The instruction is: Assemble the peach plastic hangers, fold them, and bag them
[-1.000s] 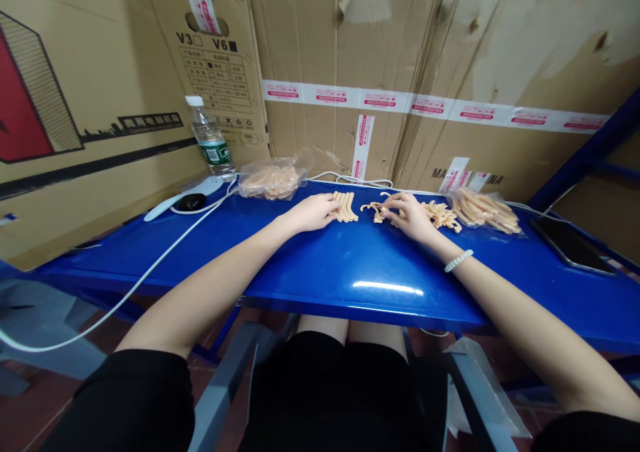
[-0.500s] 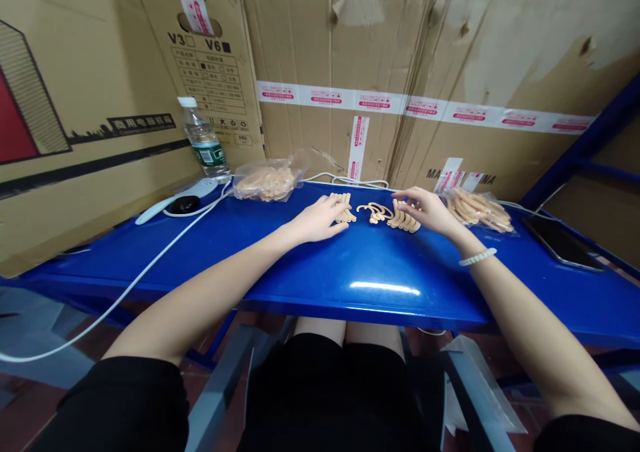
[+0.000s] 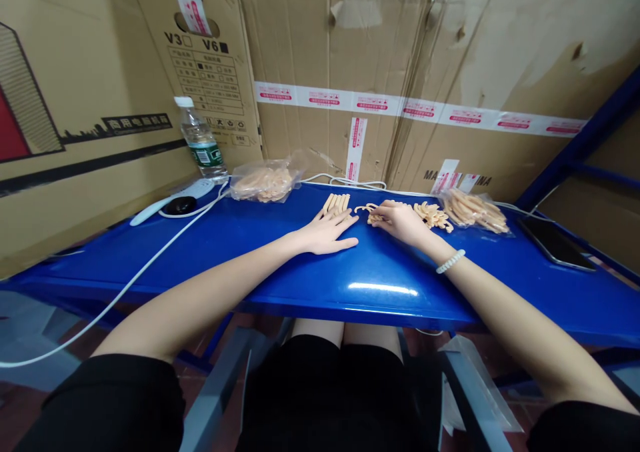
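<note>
The row [image 3: 337, 203] of beige sticks lies on the tabletop [image 3: 320, 272], its near end beneath the left hand [image 3: 325, 232], fingers spread apart. A sideways push from that hand could skew the row, since the surface looks slick. The loose pieces [image 3: 363, 208] just right of it are curved; they might snag one another if one were pulled. A backward sweep of the right hand [image 3: 395, 220] could scatter the pile [image 3: 434, 215] beside it.

The left fingers cover the row's near end. The right fingers bend down over the loose pieces, hiding most; whether they clamp one I cannot tell. Crinkled plastic blurs what the bags [image 3: 475, 211] hold.
</note>
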Demonstrator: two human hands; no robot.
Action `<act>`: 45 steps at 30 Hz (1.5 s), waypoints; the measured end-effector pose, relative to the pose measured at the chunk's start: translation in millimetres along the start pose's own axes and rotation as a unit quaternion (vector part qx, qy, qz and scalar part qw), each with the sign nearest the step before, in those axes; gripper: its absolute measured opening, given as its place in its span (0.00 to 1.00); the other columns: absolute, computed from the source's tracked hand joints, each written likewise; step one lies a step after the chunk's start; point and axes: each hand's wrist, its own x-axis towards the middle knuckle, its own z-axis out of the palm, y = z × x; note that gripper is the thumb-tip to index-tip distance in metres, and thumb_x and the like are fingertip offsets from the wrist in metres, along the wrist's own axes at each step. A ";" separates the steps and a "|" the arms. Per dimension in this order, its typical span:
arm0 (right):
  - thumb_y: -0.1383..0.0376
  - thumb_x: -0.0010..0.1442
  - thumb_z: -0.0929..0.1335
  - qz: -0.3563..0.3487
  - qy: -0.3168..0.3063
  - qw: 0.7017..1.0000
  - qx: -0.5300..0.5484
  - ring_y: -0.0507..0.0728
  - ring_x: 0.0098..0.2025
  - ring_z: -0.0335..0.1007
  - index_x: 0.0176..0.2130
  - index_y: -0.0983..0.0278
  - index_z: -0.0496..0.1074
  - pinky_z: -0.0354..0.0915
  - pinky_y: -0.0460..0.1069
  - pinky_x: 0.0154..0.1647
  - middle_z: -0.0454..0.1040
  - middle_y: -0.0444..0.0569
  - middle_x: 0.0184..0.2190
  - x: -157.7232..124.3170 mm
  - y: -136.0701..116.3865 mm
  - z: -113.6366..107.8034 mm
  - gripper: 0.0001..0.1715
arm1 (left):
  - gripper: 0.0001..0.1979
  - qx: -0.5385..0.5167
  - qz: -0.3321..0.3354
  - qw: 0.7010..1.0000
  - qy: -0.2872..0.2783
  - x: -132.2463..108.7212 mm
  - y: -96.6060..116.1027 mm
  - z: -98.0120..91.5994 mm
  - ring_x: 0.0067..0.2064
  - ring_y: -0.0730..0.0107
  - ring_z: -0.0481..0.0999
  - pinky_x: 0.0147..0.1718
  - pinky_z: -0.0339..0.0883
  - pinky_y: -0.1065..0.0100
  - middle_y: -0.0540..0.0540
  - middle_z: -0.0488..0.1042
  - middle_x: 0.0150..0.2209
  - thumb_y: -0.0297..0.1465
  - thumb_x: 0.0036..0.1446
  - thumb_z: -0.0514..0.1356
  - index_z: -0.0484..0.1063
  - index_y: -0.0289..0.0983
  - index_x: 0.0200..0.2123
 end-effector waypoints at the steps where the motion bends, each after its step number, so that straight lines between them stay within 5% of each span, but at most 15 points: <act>1: 0.65 0.65 0.69 -0.007 -0.007 1.000 -0.003 0.60 0.41 0.75 0.46 0.64 0.79 0.65 0.50 0.42 0.78 0.54 0.43 1.4 -0.6 -0.5 0.11 | 0.41 0.000 0.001 1.000 -0.004 0.1 -0.7 -0.7 0.75 0.43 0.37 0.69 0.35 0.41 0.43 0.37 0.75 0.58 0.66 0.42 0.42 0.43 0.74; 12: 0.70 0.63 0.69 -0.037 -0.049 0.998 -0.007 0.59 0.38 0.74 0.40 0.68 0.80 0.65 0.50 0.40 0.77 0.56 0.38 50.3 14.2 13.0 0.07 | 0.43 0.004 -0.011 1.000 0.003 21.8 -6.8 3.7 0.75 0.45 0.34 0.70 0.33 0.42 0.42 0.36 0.75 0.58 0.66 0.41 0.42 0.38 0.74; 16: 0.68 0.62 0.71 -0.050 -0.040 0.998 0.022 0.60 0.41 0.75 0.45 0.67 0.79 0.68 0.51 0.45 0.78 0.56 0.41 57.5 28.8 7.9 0.11 | 0.42 0.010 -0.024 1.000 0.012 27.5 -8.7 4.1 0.75 0.46 0.34 0.70 0.35 0.42 0.40 0.38 0.75 0.57 0.66 0.40 0.43 0.36 0.74; 21: 0.59 0.69 0.64 -0.028 0.016 0.999 0.041 0.66 0.53 0.73 0.56 0.68 0.72 0.69 0.61 0.55 0.75 0.63 0.51 22.8 33.2 -7.6 0.22 | 0.39 0.018 -0.013 0.999 0.036 25.1 -13.1 3.0 0.75 0.49 0.37 0.70 0.35 0.42 0.41 0.41 0.75 0.54 0.68 0.41 0.43 0.37 0.73; 23: 0.53 0.70 0.61 -0.005 0.028 0.999 0.035 0.70 0.63 0.65 0.62 0.69 0.67 0.64 0.66 0.61 0.69 0.67 0.60 -0.1 27.6 -5.4 0.30 | 0.39 0.021 0.007 0.999 0.045 25.2 -18.2 3.2 0.75 0.52 0.38 0.70 0.36 0.42 0.41 0.42 0.75 0.53 0.68 0.42 0.44 0.37 0.73; 28: 0.39 0.67 0.58 0.020 -0.078 0.997 0.014 0.75 0.73 0.43 0.71 0.71 0.53 0.49 0.74 0.68 0.54 0.69 0.70 -37.4 20.8 19.2 0.50 | 0.41 0.023 0.051 0.998 0.017 28.0 -30.2 5.7 0.75 0.53 0.40 0.71 0.35 0.45 0.42 0.40 0.75 0.56 0.67 0.41 0.42 0.38 0.74; 33: 0.39 0.67 0.58 0.009 -0.099 0.994 0.049 0.72 0.74 0.42 0.71 0.71 0.53 0.48 0.70 0.71 0.53 0.68 0.71 -21.7 40.5 31.4 0.51 | 0.40 0.021 0.027 0.999 0.013 32.9 -27.7 7.1 0.75 0.51 0.40 0.71 0.36 0.43 0.43 0.39 0.74 0.55 0.68 0.39 0.41 0.39 0.74; 37: 0.44 0.70 0.57 -0.004 -0.091 0.993 0.069 0.69 0.74 0.45 0.71 0.71 0.52 0.50 0.67 0.71 0.53 0.66 0.71 -10.1 56.5 18.2 0.44 | 0.39 0.020 0.001 1.000 0.024 38.1 -23.4 9.1 0.75 0.51 0.39 0.71 0.36 0.41 0.42 0.40 0.74 0.55 0.68 0.39 0.43 0.38 0.74; 42: 0.52 0.71 0.59 0.024 -0.022 0.999 -0.023 0.70 0.74 0.44 0.70 0.68 0.57 0.52 0.70 0.70 0.58 0.64 0.69 -41.6 93.7 -8.9 0.35 | 0.39 0.016 -0.005 0.999 0.035 38.9 -23.7 11.5 0.75 0.53 0.39 0.71 0.36 0.41 0.42 0.40 0.74 0.54 0.69 0.39 0.45 0.36 0.73; 45: 0.52 0.71 0.58 0.068 -0.032 0.996 -0.057 0.72 0.73 0.47 0.69 0.66 0.58 0.55 0.72 0.68 0.59 0.64 0.69 -67.9 116.5 -10.2 0.35 | 0.39 0.015 -0.006 0.999 0.038 38.9 -24.8 13.0 0.75 0.53 0.40 0.71 0.37 0.41 0.41 0.41 0.74 0.54 0.69 0.39 0.47 0.36 0.73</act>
